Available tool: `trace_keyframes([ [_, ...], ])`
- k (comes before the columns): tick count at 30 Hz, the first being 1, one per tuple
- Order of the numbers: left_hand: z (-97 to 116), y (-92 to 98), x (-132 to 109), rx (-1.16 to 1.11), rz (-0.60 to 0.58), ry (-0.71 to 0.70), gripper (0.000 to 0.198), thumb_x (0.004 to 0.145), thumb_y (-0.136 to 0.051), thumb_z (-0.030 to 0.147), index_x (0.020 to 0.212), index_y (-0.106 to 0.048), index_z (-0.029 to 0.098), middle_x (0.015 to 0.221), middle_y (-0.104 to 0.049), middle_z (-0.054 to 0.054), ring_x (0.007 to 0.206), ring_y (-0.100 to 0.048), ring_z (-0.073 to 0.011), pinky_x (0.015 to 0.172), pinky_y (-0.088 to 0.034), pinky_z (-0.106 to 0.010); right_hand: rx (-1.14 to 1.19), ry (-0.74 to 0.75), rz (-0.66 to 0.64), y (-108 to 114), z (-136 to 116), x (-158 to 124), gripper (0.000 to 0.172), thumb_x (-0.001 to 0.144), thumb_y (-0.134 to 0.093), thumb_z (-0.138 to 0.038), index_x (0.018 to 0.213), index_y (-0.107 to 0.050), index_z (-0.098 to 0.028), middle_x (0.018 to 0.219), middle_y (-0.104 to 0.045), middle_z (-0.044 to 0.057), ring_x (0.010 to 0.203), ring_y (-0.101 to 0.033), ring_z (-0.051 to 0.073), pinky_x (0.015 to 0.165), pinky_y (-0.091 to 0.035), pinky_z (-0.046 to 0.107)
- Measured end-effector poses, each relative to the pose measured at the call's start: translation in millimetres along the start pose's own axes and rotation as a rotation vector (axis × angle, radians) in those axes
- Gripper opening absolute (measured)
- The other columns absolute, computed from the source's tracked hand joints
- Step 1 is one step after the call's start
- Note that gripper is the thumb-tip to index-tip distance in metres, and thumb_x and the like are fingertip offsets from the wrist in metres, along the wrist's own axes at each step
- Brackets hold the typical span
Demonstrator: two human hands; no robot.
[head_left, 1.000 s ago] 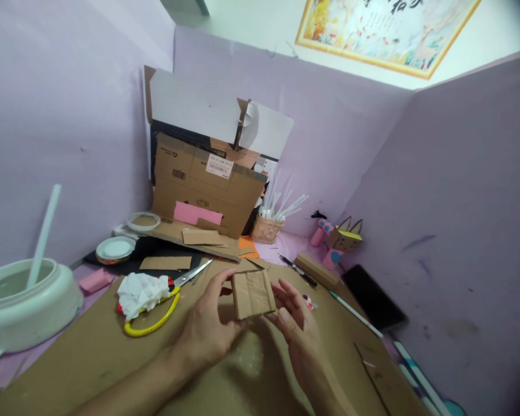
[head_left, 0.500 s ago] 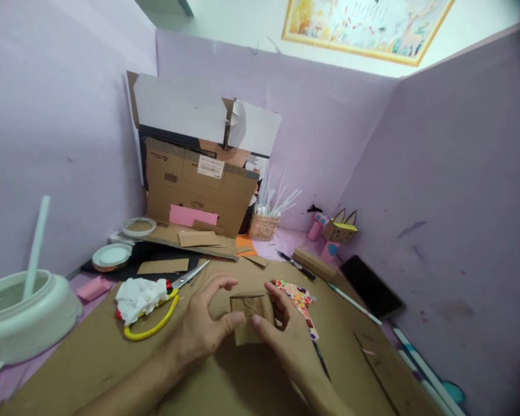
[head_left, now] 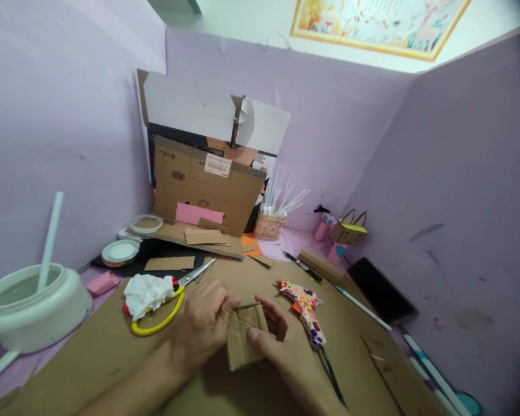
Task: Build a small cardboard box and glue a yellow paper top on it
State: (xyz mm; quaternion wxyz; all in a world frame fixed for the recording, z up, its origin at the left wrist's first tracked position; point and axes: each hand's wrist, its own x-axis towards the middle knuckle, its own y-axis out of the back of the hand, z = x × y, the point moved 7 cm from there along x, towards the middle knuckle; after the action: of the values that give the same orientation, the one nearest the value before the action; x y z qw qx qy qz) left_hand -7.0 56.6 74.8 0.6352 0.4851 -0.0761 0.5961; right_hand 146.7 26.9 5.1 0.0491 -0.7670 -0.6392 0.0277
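Note:
A small folded cardboard box (head_left: 244, 345) is held up over the brown cardboard sheet at the front. My left hand (head_left: 204, 318) has its fingers curled in, pinching the box's upper left edge. Around the right side goes my right hand (head_left: 281, 342), thumb on the near face and fingers behind. Just right of that hand lies a patterned glue gun (head_left: 304, 309) with a dark cord. Yellow-handled scissors (head_left: 158, 323) rest left of my left hand, with a crumpled white tissue (head_left: 148, 296) on them.
A white pot (head_left: 67, 309) with a stick stands at far left. A large opened carton (head_left: 199, 185) leans at the back beside a basket of glue sticks (head_left: 271, 226). A black phone (head_left: 381, 289), a pen (head_left: 302, 266) and a cardboard animal figure (head_left: 349, 234) are on the right.
My left hand has gone from spread fingers to a pinch on the box's edge. The box is now more tilted and slightly lower. The whole view has shifted a little.

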Motion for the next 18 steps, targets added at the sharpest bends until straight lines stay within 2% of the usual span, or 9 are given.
trace_keyframes([
  [3, -25.1, 17.1, 6.9, -0.005, 0.131, 0.247, 0.036, 0.088, -0.037, 0.033, 0.054, -0.038, 0.021, 0.052, -0.037, 0.003, 0.050, -0.038, -0.0126, 0.051, -0.028, -0.026, 0.114, -0.040, -0.060, -1.0, -4.2, -1.4, 0.051, 0.058, -0.075, -0.027, 0.106, -0.059, -0.019, 0.108, -0.067, 0.011, 0.104, -0.060, 0.031, 0.092, -0.044, 0.047],
  [6, -48.8, 32.7, 11.8, -0.041, 0.241, 0.496, 0.044, 0.084, -0.043, 0.042, 0.048, -0.028, 0.021, 0.048, -0.025, 0.006, 0.046, -0.029, -0.0108, 0.048, -0.024, -0.025, 0.223, -0.035, -0.100, -2.6, -15.3, -3.9, 0.052, 0.059, -0.076, -0.029, 0.107, -0.058, -0.022, 0.112, -0.065, 0.009, 0.109, -0.057, 0.030, 0.093, -0.044, 0.045],
  [8, -54.6, 32.5, 15.0, -0.138, 0.235, 0.567, 0.043, 0.075, -0.056, 0.044, 0.049, -0.031, 0.021, 0.049, -0.031, 0.006, 0.048, -0.034, -0.0103, 0.050, -0.029, -0.024, 0.292, -0.012, -0.092, -2.5, -21.9, -4.5, 0.053, 0.058, -0.076, -0.029, 0.107, -0.057, -0.024, 0.116, -0.062, 0.007, 0.113, -0.054, 0.029, 0.093, -0.043, 0.044],
  [10, -51.7, 15.7, 16.3, -0.383, 0.099, 0.590, 0.030, 0.066, -0.067, 0.043, 0.065, -0.049, 0.019, 0.065, -0.053, 0.002, 0.060, -0.050, -0.0132, 0.057, -0.039, -0.024, 0.331, -0.006, -0.063, -1.2, -23.9, -4.1, 0.053, 0.058, -0.075, -0.030, 0.108, -0.056, -0.025, 0.119, -0.060, 0.006, 0.115, -0.052, 0.029, 0.094, -0.043, 0.043],
  [11, -46.7, 2.1, 14.2, -0.547, -0.009, 0.606, 0.034, 0.064, -0.068, 0.045, 0.080, -0.054, 0.018, 0.080, -0.060, -0.002, 0.070, -0.056, -0.0163, 0.063, -0.044, -0.026, 0.337, -0.007, -0.045, -0.3, -23.3, -3.5, 0.053, 0.058, -0.075, -0.031, 0.108, -0.056, -0.025, 0.120, -0.059, 0.006, 0.116, -0.051, 0.029, 0.094, -0.043, 0.042],
  [13, -31.4, -25.9, 3.9, -0.832, -0.235, 0.656, 0.053, 0.067, -0.065, 0.050, 0.107, -0.051, 0.019, 0.105, -0.062, -0.009, 0.090, -0.060, -0.0219, 0.074, -0.047, -0.031, 0.319, -0.006, -0.016, 1.8, -20.8, -2.2, 0.054, 0.059, -0.076, -0.033, 0.107, -0.055, -0.025, 0.119, -0.059, 0.007, 0.115, -0.052, 0.029, 0.092, -0.043, 0.042],
  [14, -24.9, -36.4, -2.9, -0.908, -0.308, 0.690, 0.056, 0.069, -0.062, 0.052, 0.112, -0.049, 0.019, 0.107, -0.062, -0.010, 0.095, -0.060, -0.0233, 0.077, -0.047, -0.032, 0.292, -0.005, -0.009, 2.6, -19.2, -1.7, 0.054, 0.058, -0.076, -0.033, 0.107, -0.055, -0.024, 0.118, -0.059, 0.007, 0.113, -0.052, 0.029, 0.090, -0.044, 0.041],
  [15, -20.6, -43.6, -9.1, -0.934, -0.342, 0.719, 0.056, 0.070, -0.063, 0.051, 0.114, -0.048, 0.019, 0.107, -0.063, -0.010, 0.098, -0.060, -0.0238, 0.079, -0.047, -0.033, 0.255, -0.003, -0.001, 3.6, -17.8, -1.4, 0.055, 0.058, -0.077, -0.034, 0.107, -0.055, -0.024, 0.116, -0.059, 0.007, 0.110, -0.054, 0.028, 0.088, -0.044, 0.039],
  [18, -19.5, -52.2, -21.8, -0.868, -0.314, 0.790, 0.052, 0.065, -0.068, 0.042, 0.108, -0.050, 0.018, 0.093, -0.067, -0.007, 0.088, -0.063, -0.0244, 0.074, -0.048, -0.033, 0.147, -0.046, 0.003, 5.0, -12.6, -1.8, 0.051, 0.062, -0.075, -0.039, 0.107, -0.056, -0.022, 0.101, -0.063, 0.005, 0.095, -0.059, 0.025, 0.079, -0.047, 0.035],
])
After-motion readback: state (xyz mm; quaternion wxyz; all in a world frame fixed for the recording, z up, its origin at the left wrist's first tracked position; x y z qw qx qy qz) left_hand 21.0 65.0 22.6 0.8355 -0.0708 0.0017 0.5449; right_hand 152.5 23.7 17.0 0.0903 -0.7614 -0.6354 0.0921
